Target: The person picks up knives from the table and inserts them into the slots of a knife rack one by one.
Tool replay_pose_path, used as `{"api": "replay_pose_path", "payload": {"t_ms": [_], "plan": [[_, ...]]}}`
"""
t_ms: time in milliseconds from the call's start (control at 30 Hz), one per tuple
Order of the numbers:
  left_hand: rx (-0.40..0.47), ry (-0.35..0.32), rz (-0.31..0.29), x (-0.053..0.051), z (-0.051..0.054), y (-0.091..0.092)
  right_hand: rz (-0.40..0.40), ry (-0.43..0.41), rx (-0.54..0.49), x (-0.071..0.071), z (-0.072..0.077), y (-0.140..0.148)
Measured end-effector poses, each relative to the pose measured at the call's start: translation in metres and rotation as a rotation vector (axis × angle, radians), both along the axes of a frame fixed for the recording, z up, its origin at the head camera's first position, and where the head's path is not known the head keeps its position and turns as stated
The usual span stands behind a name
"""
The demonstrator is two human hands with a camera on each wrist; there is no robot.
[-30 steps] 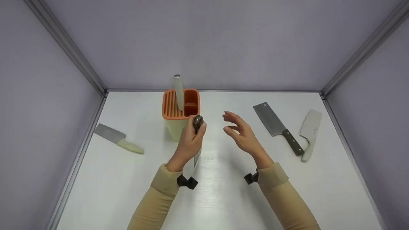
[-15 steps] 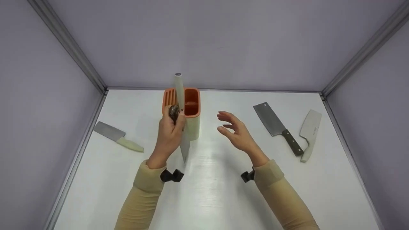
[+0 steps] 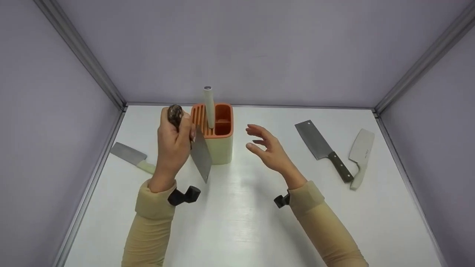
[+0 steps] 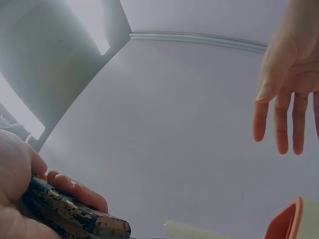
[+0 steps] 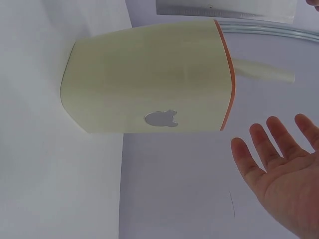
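Note:
My left hand grips the dark, worn handle of a cleaver, raised at the left of the knife block. The cleaver's broad blade points down towards me; in the right wrist view part of that blade shows at the top. The knife block is cream with an orange slotted top, and one pale-handled knife stands in it. To the block's right my right hand hovers with loosely spread fingers, holding nothing. In the left wrist view the worn handle lies in my left palm.
A small cleaver with a pale green handle lies at the left, partly behind my left hand. On the right lie a dark-handled cleaver and a white-handled knife, their handle ends close together. Walls enclose the white table.
My left hand has carried the cleaver leftwards, from in front of the block's right side to its left. My right hand has drifted slightly left. The knives on the table have not moved.

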State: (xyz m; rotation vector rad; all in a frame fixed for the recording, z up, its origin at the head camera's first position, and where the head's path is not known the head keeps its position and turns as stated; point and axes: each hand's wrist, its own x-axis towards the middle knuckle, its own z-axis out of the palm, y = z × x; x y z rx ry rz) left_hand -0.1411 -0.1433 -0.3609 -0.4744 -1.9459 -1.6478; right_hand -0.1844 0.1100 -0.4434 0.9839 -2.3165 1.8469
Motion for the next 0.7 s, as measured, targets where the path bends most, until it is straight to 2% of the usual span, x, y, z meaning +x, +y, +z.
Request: {"api": "replay_pose_path", "payload": {"t_ms": [133,367,533,700], "plan": [[0.017,0.049,0.041,-0.001,0.016,-0.008,0.011,-0.016,-0.006,-0.001,0.002,-0.005],[0.072,0.089,0.101,-0.007,0.050,-0.014,0.018,-0.031,-0.008,-0.002,0.003,-0.013],[0.104,0.131,0.114,-0.018,0.070,-0.013,0.017,-0.036,-0.005,-0.003,0.002,-0.016],[0.112,0.160,0.110,-0.037,0.077,-0.007,0.015,-0.036,-0.012,-0.005,0.001,-0.019]]}}
